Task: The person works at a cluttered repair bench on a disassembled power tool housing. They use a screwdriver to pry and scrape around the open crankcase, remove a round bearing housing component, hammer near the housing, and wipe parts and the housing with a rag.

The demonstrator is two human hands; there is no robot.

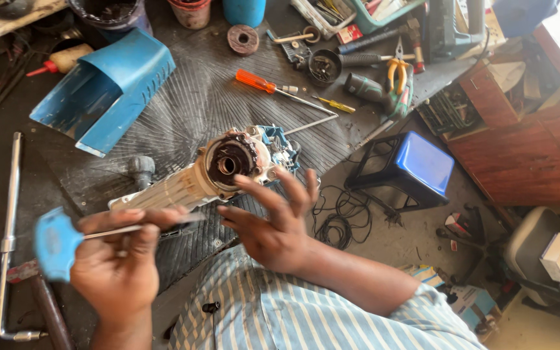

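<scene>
Left hand (116, 259) grips a blue T-handle key (56, 241); right hand (273, 217), open and empty, hovers by the motor housing (228, 165). Likely mid-disassembly; the key's tip needs seating next.

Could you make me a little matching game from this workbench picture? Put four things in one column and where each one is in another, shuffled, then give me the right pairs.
Things:
1. blue T-handled key wrench
2. orange-handled screwdriver
3. blue plastic stool
4. curved blue plastic housing cover

Places:
A. on the floor, right of the bench
B. held in the left hand
C. lying on the ribbed grey mat, beyond the opened power tool body
D. at the mat's upper left edge

Pairs: 1-B, 2-C, 3-A, 4-D

The right hand is spread open beside the tool body, holding nothing.
</scene>
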